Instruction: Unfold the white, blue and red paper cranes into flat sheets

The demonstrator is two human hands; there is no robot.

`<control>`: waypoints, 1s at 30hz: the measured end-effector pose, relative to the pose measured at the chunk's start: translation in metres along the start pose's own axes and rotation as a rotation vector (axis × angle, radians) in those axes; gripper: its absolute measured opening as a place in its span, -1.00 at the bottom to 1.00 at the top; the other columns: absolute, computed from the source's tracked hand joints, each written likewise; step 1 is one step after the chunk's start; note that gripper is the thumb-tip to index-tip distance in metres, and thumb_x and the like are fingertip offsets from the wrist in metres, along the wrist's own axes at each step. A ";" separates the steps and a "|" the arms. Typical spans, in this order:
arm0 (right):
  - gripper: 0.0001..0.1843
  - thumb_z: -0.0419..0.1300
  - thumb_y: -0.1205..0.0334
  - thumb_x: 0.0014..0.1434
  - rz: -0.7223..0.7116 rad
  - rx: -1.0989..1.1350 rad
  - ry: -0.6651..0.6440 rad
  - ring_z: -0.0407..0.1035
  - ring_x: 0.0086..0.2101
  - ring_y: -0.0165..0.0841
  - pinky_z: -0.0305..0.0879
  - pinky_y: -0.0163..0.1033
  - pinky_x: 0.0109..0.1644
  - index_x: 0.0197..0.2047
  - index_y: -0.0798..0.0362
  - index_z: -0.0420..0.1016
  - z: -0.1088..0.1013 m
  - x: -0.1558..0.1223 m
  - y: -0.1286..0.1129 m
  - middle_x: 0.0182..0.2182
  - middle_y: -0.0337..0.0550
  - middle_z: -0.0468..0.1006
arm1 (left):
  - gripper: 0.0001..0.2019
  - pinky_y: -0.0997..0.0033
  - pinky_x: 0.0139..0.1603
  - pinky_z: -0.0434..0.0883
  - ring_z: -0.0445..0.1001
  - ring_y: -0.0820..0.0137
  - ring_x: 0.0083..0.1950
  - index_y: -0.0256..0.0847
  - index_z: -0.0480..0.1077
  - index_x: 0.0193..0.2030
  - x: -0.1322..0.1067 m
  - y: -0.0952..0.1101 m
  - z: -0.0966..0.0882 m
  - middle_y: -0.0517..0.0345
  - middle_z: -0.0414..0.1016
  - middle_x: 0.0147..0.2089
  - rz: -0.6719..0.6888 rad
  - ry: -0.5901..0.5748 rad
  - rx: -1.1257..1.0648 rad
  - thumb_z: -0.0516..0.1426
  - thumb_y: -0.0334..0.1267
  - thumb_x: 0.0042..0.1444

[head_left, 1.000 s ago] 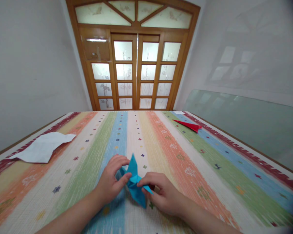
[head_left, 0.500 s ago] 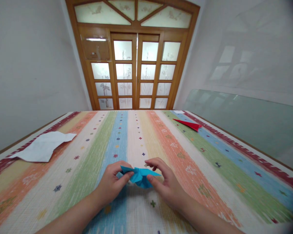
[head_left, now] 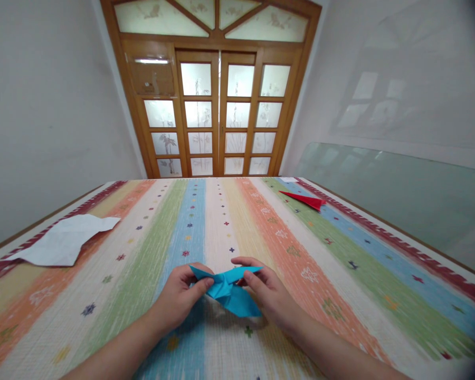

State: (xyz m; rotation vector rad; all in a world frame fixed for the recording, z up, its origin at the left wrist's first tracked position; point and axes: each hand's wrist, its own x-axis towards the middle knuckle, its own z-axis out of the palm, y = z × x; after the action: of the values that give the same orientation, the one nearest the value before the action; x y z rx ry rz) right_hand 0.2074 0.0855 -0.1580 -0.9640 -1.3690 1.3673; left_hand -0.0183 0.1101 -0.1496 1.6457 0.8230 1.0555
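A folded piece of blue paper (head_left: 237, 300) is held between my two hands, low in the middle of the head view. My left hand (head_left: 182, 293) pinches its left end, thumb on top and fingers beneath. At the upper right edge, my right hand (head_left: 272, 287) has the paper between thumb and fingers, and the index finger reaches out over the far side. Creases run across the paper's middle, and a broad flap hangs toward the near right. The fingers behind the paper are partly hidden.
A striped tablecloth (head_left: 142, 274) covers the table. To the left lies a creased white sheet (head_left: 65, 240). A red folded paper dart (head_left: 304, 200) rests at the far right, with a small white piece of paper (head_left: 288, 180) beyond it. Wooden glass doors (head_left: 218, 113) stand behind.
The blue paper has turned so that its broad flap now shows toward the near right. My right thumb has moved up onto its upper right edge. The view has shifted slightly.
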 end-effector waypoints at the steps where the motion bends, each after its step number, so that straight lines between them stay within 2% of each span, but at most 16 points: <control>1: -0.49 0.17 -0.14 0.24 0.020 0.030 -0.001 0.41 -0.24 -0.32 0.31 -0.17 -0.11 0.13 0.00 0.39 0.000 0.001 0.001 -0.25 -0.10 0.53 | -0.76 0.41 -0.28 0.35 0.41 0.39 -0.34 -0.26 0.48 -0.33 0.000 0.000 0.000 0.11 0.49 -0.39 -0.010 0.003 -0.020 0.20 -0.10 0.15; 4: -0.43 0.18 -0.15 0.22 0.090 0.157 -0.010 0.43 -0.26 -0.33 0.32 -0.16 -0.12 0.17 0.02 0.37 0.001 0.003 0.006 -0.24 -0.06 0.56 | -0.73 0.38 -0.27 0.38 0.43 0.37 -0.34 -0.27 0.48 -0.33 0.001 -0.001 -0.001 0.10 0.50 -0.39 -0.053 0.012 -0.067 0.22 -0.06 0.12; 6: -0.45 0.20 -0.15 0.21 0.123 0.243 -0.026 0.44 -0.28 -0.34 0.33 -0.19 -0.15 0.13 0.04 0.40 0.001 0.004 0.008 -0.26 -0.06 0.55 | -0.71 0.35 -0.26 0.40 0.45 0.35 -0.33 -0.27 0.49 -0.33 0.001 -0.002 -0.002 0.07 0.52 -0.38 -0.074 0.010 -0.084 0.23 -0.04 0.10; 9: -0.50 0.19 -0.18 0.20 0.177 0.309 -0.052 0.43 -0.38 -0.39 0.31 -0.27 -0.29 -0.10 0.13 0.48 0.001 0.007 0.009 -0.36 -0.09 0.53 | -0.68 0.27 -0.17 0.42 0.49 0.28 -0.24 -0.27 0.51 -0.29 0.001 -0.004 -0.003 0.01 0.56 -0.29 -0.092 0.008 -0.145 0.25 0.01 0.06; 11: -0.49 0.18 -0.21 0.20 0.211 0.324 -0.060 0.40 -0.47 -0.43 0.29 -0.30 -0.37 -0.24 0.15 0.45 0.002 0.008 0.009 -0.43 -0.13 0.49 | -0.66 0.19 -0.07 0.42 0.51 0.22 -0.15 -0.26 0.52 -0.26 0.001 -0.007 -0.004 -0.03 0.57 -0.21 -0.099 0.001 -0.199 0.27 0.03 0.04; 13: -0.50 0.18 -0.21 0.19 0.220 0.336 -0.062 0.36 -0.52 -0.45 0.27 -0.32 -0.41 -0.31 0.14 0.41 0.002 0.009 0.008 -0.46 -0.16 0.46 | -0.66 0.13 0.02 0.40 0.50 0.18 -0.06 -0.24 0.52 -0.27 0.002 -0.009 -0.005 -0.04 0.56 -0.16 -0.098 0.000 -0.256 0.29 0.03 0.04; 17: -0.54 0.26 -0.16 0.14 0.204 0.335 -0.049 0.36 -0.48 -0.45 0.27 -0.32 -0.40 -0.31 0.12 0.40 0.000 0.008 0.004 -0.44 -0.18 0.45 | -0.67 0.15 0.06 0.38 0.47 0.17 0.01 -0.22 0.53 -0.25 0.004 -0.011 -0.008 -0.04 0.54 -0.09 -0.127 0.005 -0.361 0.31 0.01 0.03; 20: -0.62 0.38 -0.02 0.05 0.186 0.270 -0.049 0.37 -0.45 -0.45 0.28 -0.31 -0.36 -0.28 0.12 0.44 -0.001 0.008 0.003 -0.41 -0.18 0.48 | -0.64 0.16 0.01 0.40 0.50 0.18 -0.03 -0.22 0.53 -0.20 0.004 -0.008 -0.009 -0.06 0.53 -0.04 -0.189 -0.016 -0.427 0.31 0.02 0.01; 22: -0.65 0.41 0.05 0.02 0.170 0.231 -0.041 0.36 -0.47 -0.45 0.28 -0.30 -0.36 -0.29 0.11 0.45 -0.002 0.009 0.004 -0.45 -0.21 0.47 | -0.68 0.13 0.04 0.39 0.50 0.19 -0.03 -0.19 0.52 -0.19 0.003 -0.007 -0.009 -0.03 0.54 -0.03 -0.203 -0.022 -0.472 0.31 -0.02 0.03; 26: -0.65 0.36 -0.01 0.07 0.172 0.182 0.024 0.28 -0.57 -0.47 0.20 -0.32 -0.47 -0.33 0.11 0.44 -0.006 0.012 0.006 -0.58 -0.28 0.38 | -0.85 0.03 0.17 0.31 0.44 0.13 0.12 -0.14 0.50 -0.25 0.004 -0.007 -0.010 0.01 0.51 0.04 -0.173 -0.028 -0.540 0.25 -0.16 0.07; 30: -0.65 0.37 0.00 0.06 0.116 0.207 0.127 0.20 -0.57 -0.50 0.14 -0.34 -0.48 -0.24 0.09 0.48 -0.010 0.014 0.003 -0.57 -0.31 0.32 | -0.95 0.05 0.17 0.31 0.41 0.11 0.15 -0.20 0.45 -0.38 0.006 -0.007 -0.011 0.01 0.45 0.11 -0.174 0.002 -0.518 0.18 -0.29 0.02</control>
State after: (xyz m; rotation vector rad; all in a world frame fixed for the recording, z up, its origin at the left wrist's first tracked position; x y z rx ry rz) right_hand 0.2138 0.1022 -0.1604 -0.9848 -1.0681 1.4763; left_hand -0.0267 0.1215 -0.1532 1.1163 0.6145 1.0404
